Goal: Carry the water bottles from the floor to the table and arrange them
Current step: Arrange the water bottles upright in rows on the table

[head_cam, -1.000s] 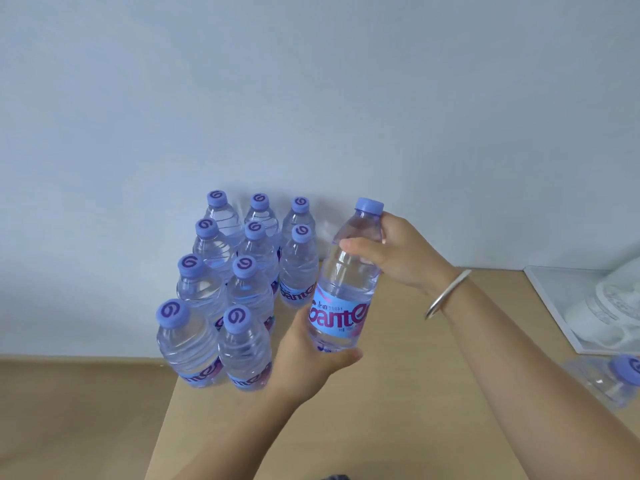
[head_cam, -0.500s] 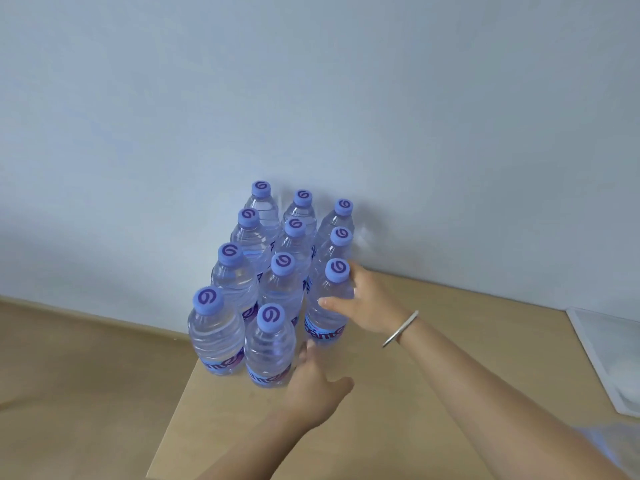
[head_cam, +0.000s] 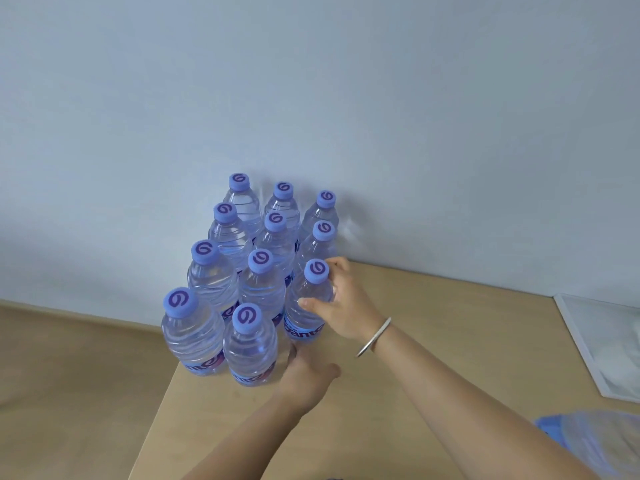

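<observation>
Several clear water bottles with purple caps stand in three rows at the far left corner of the wooden table [head_cam: 433, 341], against the wall. The nearest bottle of the right row [head_cam: 306, 303] stands upright on the table. My right hand [head_cam: 341, 303], with a silver bangle on the wrist, grips its shoulder from the right. My left hand [head_cam: 306, 374] rests by its base, beside the front bottle of the middle row [head_cam: 250, 351]; its fingertips are hidden behind that bottle.
A white tray [head_cam: 595, 344] lies at the table's right edge. A blurred bottle with a blue label [head_cam: 595, 441] lies at the lower right. The table's left edge drops to a wooden floor [head_cam: 69, 393]. A pale wall rises behind.
One second ago both hands held the bottle in the air; it was set down at the front of the right row. The view has shifted left and both hands stay on it.
</observation>
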`<control>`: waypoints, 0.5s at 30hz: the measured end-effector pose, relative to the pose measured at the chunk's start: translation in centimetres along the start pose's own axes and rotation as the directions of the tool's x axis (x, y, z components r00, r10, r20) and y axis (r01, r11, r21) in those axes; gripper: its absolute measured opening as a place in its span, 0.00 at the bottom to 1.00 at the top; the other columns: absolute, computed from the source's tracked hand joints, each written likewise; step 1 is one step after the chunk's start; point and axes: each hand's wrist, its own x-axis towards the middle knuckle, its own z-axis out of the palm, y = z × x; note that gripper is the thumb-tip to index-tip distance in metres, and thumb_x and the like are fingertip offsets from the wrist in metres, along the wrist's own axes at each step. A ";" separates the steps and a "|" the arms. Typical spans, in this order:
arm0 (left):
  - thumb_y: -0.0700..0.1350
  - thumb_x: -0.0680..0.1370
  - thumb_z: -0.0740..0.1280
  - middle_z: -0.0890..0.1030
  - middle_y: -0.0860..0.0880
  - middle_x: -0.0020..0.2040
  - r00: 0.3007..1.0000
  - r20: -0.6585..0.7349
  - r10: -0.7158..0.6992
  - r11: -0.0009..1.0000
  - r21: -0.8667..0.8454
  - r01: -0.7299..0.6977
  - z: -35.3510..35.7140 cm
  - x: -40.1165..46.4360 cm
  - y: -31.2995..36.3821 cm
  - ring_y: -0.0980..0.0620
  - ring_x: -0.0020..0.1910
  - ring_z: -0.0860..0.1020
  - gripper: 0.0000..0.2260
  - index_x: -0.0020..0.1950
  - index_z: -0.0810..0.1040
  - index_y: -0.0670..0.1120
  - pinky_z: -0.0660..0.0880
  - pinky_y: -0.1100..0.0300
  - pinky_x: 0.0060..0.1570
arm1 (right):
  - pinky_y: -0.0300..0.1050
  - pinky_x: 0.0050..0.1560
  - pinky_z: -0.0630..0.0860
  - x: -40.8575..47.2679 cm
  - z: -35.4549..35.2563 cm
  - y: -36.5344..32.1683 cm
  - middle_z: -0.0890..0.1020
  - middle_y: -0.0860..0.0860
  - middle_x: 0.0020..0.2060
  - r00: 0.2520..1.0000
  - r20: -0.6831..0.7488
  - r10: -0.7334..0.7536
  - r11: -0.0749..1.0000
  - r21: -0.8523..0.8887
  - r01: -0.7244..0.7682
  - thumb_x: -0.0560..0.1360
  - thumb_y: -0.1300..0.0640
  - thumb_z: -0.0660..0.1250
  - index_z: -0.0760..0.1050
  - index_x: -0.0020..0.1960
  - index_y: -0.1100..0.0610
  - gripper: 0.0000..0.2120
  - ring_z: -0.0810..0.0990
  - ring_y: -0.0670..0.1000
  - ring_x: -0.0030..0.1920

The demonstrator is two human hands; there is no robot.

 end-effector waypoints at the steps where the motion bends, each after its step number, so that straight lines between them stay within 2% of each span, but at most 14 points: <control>1: 0.41 0.73 0.67 0.56 0.49 0.73 1.000 -0.002 -0.014 1.000 -0.020 0.014 0.2 0.1 0.0 0.54 0.64 0.64 0.34 0.75 0.54 0.48 0.66 0.63 0.54 | 0.31 0.60 0.63 0.0 0.0 0.0 0.69 0.52 0.54 1.000 0.003 0.000 1.000 0.005 0.000 0.68 0.61 0.74 0.73 0.59 0.59 0.21 0.72 0.50 0.58; 3: 0.41 0.73 0.67 0.54 0.49 0.74 0.999 -0.010 -0.035 0.999 -0.035 0.035 0.6 0.2 -0.1 0.55 0.60 0.65 0.35 0.75 0.52 0.47 0.66 0.63 0.51 | 0.33 0.62 0.63 0.0 0.1 -0.1 0.69 0.53 0.56 1.000 0.004 0.000 1.000 0.019 0.000 0.68 0.62 0.74 0.72 0.61 0.59 0.23 0.72 0.51 0.60; 7: 0.42 0.73 0.67 0.52 0.47 0.75 0.997 -0.027 -0.074 0.996 -0.055 0.072 1.1 0.4 0.0 0.51 0.66 0.65 0.36 0.76 0.50 0.46 0.65 0.61 0.54 | 0.38 0.64 0.65 -0.3 0.2 -0.1 0.71 0.54 0.59 1.000 -0.023 -0.003 0.996 0.091 0.005 0.67 0.63 0.74 0.69 0.63 0.57 0.26 0.70 0.50 0.62; 10: 0.42 0.73 0.67 0.51 0.46 0.75 0.997 -0.028 -0.077 0.997 -0.022 0.076 1.1 0.3 0.1 0.51 0.63 0.66 0.37 0.76 0.50 0.47 0.67 0.61 0.53 | 0.35 0.63 0.64 -0.6 0.2 0.0 0.72 0.53 0.61 1.000 -0.010 0.014 0.993 0.121 -0.013 0.68 0.62 0.74 0.67 0.63 0.56 0.27 0.70 0.49 0.63; 12: 0.43 0.72 0.68 0.54 0.47 0.74 0.996 -0.025 -0.084 0.996 -0.009 0.084 0.9 0.2 0.3 0.51 0.64 0.66 0.36 0.75 0.51 0.47 0.67 0.60 0.53 | 0.31 0.61 0.62 -0.8 0.0 0.0 0.72 0.51 0.62 1.000 0.001 0.017 0.996 0.084 -0.017 0.69 0.60 0.73 0.66 0.66 0.55 0.29 0.70 0.49 0.65; 15: 0.47 0.72 0.68 0.61 0.48 0.71 0.979 0.032 -0.199 0.980 -0.022 0.200 0.4 0.1 1.4 0.51 0.62 0.67 0.33 0.73 0.58 0.44 0.67 0.58 0.55 | 0.30 0.60 0.58 -1.6 -0.8 -0.1 0.66 0.49 0.68 0.999 0.014 0.050 0.998 -0.029 -0.050 0.69 0.53 0.73 0.57 0.73 0.53 0.38 0.64 0.47 0.68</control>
